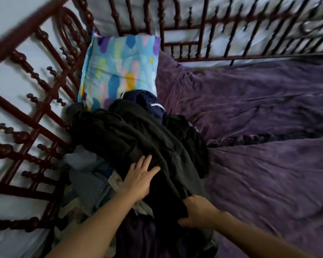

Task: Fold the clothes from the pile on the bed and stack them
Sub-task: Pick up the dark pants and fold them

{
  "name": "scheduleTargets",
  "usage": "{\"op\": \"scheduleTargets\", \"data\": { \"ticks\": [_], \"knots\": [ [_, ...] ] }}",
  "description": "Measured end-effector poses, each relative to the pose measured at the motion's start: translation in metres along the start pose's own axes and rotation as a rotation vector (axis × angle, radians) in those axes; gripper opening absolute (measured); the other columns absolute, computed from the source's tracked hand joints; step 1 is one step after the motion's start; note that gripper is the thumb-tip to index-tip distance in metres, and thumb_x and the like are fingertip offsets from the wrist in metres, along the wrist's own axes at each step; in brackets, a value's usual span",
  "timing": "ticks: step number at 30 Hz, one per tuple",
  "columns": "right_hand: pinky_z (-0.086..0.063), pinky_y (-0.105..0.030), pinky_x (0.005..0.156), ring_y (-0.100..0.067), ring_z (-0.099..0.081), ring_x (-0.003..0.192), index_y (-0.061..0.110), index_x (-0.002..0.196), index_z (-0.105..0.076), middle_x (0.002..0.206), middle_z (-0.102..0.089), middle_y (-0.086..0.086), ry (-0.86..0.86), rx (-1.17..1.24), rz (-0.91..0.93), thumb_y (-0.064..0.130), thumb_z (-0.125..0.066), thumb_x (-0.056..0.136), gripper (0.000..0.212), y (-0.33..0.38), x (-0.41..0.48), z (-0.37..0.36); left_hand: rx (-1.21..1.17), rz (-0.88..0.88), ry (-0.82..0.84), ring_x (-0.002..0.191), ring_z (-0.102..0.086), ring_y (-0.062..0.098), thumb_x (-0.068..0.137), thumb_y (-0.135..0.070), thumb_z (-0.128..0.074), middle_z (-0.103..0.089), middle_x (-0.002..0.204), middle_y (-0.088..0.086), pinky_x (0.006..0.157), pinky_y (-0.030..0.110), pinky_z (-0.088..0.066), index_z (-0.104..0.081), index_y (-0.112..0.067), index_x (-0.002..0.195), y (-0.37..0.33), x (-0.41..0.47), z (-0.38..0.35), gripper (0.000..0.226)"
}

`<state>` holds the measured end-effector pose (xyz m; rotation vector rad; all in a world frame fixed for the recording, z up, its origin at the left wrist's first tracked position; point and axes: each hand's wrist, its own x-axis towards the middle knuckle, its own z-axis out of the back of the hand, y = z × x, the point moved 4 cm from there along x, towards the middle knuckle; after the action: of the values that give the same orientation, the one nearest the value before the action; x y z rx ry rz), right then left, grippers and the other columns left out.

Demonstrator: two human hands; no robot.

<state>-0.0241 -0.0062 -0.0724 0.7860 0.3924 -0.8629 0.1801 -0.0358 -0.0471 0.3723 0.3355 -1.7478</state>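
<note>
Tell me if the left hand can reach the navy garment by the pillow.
Probably yes: the left hand lies flat on the black garment, holding nothing, and the navy garment shows partly uncovered straight ahead of it.

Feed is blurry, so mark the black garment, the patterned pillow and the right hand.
black garment [138,135], head view, its draped middle.
patterned pillow [119,66], head view, centre of cover.
right hand [199,213], head view, back of hand.

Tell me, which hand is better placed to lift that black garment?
Probably the right hand: it grips the black garment, while the left hand only rests flat on it.
</note>
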Motion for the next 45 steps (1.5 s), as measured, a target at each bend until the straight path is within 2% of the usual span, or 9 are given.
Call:
{"op": "scheduleTargets", "data": {
  "ticks": [5, 11, 14, 19, 23, 26, 34, 38, 45],
  "knots": [
    [-0.045, -0.031, 0.072, -0.026, -0.062, 0.097, 0.022, 0.101, -0.061, 0.103, -0.066, -0.003, -0.105, -0.163, -0.143, 0.046, -0.059, 0.076, 0.035, -0.004, -0.062, 0.011, -0.004, -0.159, 0.081, 0.125, -0.046, 0.027, 0.089, -0.019, -0.048, -0.059, 0.121, 0.007, 0.1, 0.038, -0.029, -0.054, -0.018, 0.111, -0.015, -0.035, 0.001, 0.023],
    [-0.051, -0.036, 0.056, -0.026, -0.063, 0.07, 0.026, 0.081, -0.074, 0.078, -0.063, 0.0, -0.606, -0.462, -0.237, 0.028, -0.091, 0.039, 0.045, -0.015, -0.106, 0.0, -0.203, -0.201, 0.218, 0.099, -0.058, 0.036, 0.093, -0.018, -0.041, -0.062, 0.108, 0.018, 0.082, 0.041, -0.046, -0.049, -0.011, 0.114, -0.066, -0.094, -0.047, 0.024],
    [-0.051, -0.038, 0.057, -0.025, -0.062, 0.069, 0.029, 0.077, -0.074, 0.078, -0.062, -0.001, -0.474, -0.425, -0.325, 0.026, -0.092, 0.04, 0.041, -0.022, -0.112, -0.076, -0.15, -0.238, 0.368, 0.103, -0.056, 0.037, 0.094, -0.007, -0.039, -0.059, 0.113, 0.018, 0.088, 0.044, -0.044, -0.049, -0.008, 0.116, -0.085, -0.113, -0.086, 0.024],
    [-0.047, -0.031, 0.086, -0.021, -0.057, 0.112, 0.025, 0.128, -0.052, 0.126, -0.057, 0.0, 0.092, 0.246, -0.688, 0.024, -0.05, 0.091, 0.037, -0.073, -0.132, -0.207, -0.117, -0.197, 0.569, 0.101, -0.056, 0.033, 0.091, -0.009, -0.04, -0.055, 0.115, 0.012, 0.08, 0.04, -0.045, -0.051, -0.015, 0.1, -0.079, -0.11, -0.121, 0.015],
    [-0.054, -0.035, 0.068, -0.018, -0.064, 0.074, 0.019, 0.083, -0.068, 0.086, -0.07, -0.002, -0.462, 0.718, -1.07, 0.037, -0.059, 0.089, 0.021, -0.116, -0.156, -0.22, -0.067, -0.223, 0.402, 0.101, -0.055, 0.028, 0.093, -0.015, -0.041, -0.056, 0.113, 0.006, 0.082, 0.036, -0.046, -0.054, -0.017, 0.103, -0.084, -0.057, -0.111, 0.016],
    [-0.049, -0.035, 0.082, -0.03, -0.06, 0.103, 0.006, 0.116, -0.059, 0.115, -0.063, -0.01, -0.591, 1.13, -1.198, 0.059, -0.072, 0.075, 0.068, -0.137, -0.139, -0.214, -0.019, -0.263, 0.294, 0.105, -0.053, 0.028, 0.094, -0.017, -0.042, -0.052, 0.118, 0.006, 0.086, 0.039, -0.046, -0.053, -0.019, 0.113, -0.114, -0.005, -0.103, 0.022],
    [-0.059, -0.035, 0.069, -0.028, -0.072, 0.079, -0.003, 0.098, -0.069, 0.089, -0.073, -0.018, -0.53, 1.844, -0.749, -0.009, -0.071, 0.073, 0.026, -0.105, -0.101, -0.223, 0.131, -0.514, 0.241, 0.144, -0.014, 0.027, 0.085, -0.02, -0.065, -0.016, 0.158, 0.004, 0.112, 0.047, -0.022, -0.019, -0.03, 0.149, -0.259, 0.112, -0.132, 0.08],
    [-0.056, -0.031, 0.072, -0.027, -0.071, 0.087, 0.003, 0.093, -0.071, 0.093, -0.074, -0.015, -0.527, 1.755, -0.531, -0.004, -0.068, 0.075, 0.02, -0.113, -0.147, -0.206, 0.073, -0.463, 0.297, 0.119, -0.05, 0.03, 0.093, -0.028, -0.051, -0.06, 0.12, 0.009, 0.09, 0.038, -0.035, -0.059, -0.024, 0.107, -0.276, 0.119, -0.145, 0.016],
    [-0.048, -0.026, 0.049, -0.018, -0.062, 0.058, 0.009, 0.092, -0.072, 0.071, -0.069, -0.007, -0.795, 1.688, -0.616, 0.001, -0.068, 0.081, 0.014, -0.156, -0.198, -0.131, -0.503, -0.312, -0.091, 0.086, -0.06, 0.028, 0.092, -0.01, -0.056, -0.064, 0.089, 0.013, 0.076, 0.034, -0.044, -0.058, -0.007, 0.091, -0.221, 0.12, 0.015, 0.003]
  ]
}}
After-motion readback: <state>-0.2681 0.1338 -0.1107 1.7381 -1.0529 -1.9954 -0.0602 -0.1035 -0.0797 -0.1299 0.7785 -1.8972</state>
